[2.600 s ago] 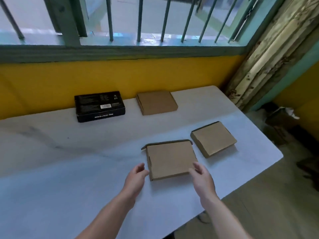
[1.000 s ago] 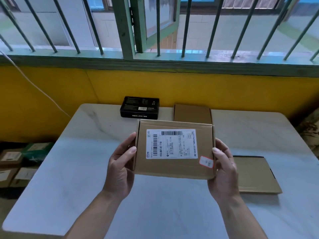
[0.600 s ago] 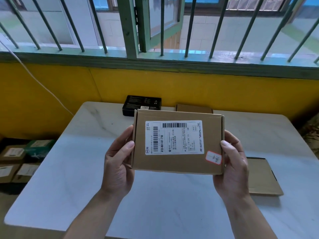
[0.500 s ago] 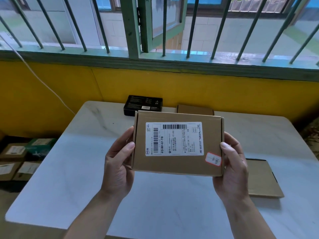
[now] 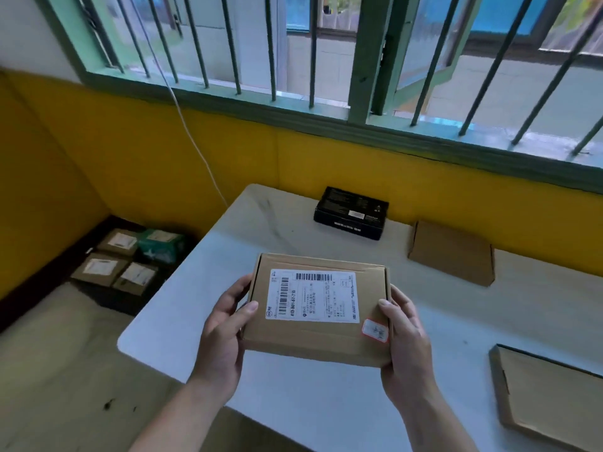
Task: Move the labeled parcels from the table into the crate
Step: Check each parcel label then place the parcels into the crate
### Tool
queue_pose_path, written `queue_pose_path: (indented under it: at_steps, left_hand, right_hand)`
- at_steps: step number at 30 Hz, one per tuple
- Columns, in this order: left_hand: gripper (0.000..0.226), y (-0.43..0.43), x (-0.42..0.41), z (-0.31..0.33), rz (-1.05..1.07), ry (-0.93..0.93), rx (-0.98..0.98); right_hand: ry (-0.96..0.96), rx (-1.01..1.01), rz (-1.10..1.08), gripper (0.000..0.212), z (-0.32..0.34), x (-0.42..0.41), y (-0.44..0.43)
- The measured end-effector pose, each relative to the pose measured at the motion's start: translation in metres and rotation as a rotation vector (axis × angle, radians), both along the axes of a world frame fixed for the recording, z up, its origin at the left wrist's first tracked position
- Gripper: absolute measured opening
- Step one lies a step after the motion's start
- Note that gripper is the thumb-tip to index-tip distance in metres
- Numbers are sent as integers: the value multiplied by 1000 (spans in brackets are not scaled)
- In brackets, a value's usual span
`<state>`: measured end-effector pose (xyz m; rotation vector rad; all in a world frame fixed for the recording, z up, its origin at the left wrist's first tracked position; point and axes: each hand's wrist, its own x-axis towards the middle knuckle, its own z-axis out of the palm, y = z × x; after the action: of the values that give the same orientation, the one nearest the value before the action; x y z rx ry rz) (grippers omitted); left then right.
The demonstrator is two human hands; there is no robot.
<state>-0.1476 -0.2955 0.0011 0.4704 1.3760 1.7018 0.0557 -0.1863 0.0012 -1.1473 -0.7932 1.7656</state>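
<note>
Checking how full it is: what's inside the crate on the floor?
The crate holds three brown boxes with white labels and one green box. Anything beneath them is covered.

Crate (image 5: pixel 98 275) left of table (image 5: pixel 326 402); parcels (image 5: pixel 112 256) inside

Only one view is given, taken from the person's head and aimed forward and down through a wide lens. The frame is tilted, so the window bars (image 5: pixel 270 47) at the far side are seen slanting. The parcel (image 5: pixel 313 308) between the left hand (image 5: pixel 222 334) and right hand (image 5: pixel 404 340) is viewed from close above. The table (image 5: pixel 326 402) is cut off at the right, and the crate (image 5: pixel 39 288) is caught on the floor at the left
</note>
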Motion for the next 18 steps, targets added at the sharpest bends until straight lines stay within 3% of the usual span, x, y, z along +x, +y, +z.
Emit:
queue_pose_path:
  at_steps: [11,18]
  left_hand:
    - [42,-149,-202,-22,345,-56,-109]
    - [44,-216,-321,-37,436,-89,-234]
  right_hand:
    - [-105,-14,302,26,-15,-244,-94]
    - [-183,-53,435,27,-29,-385,-142]
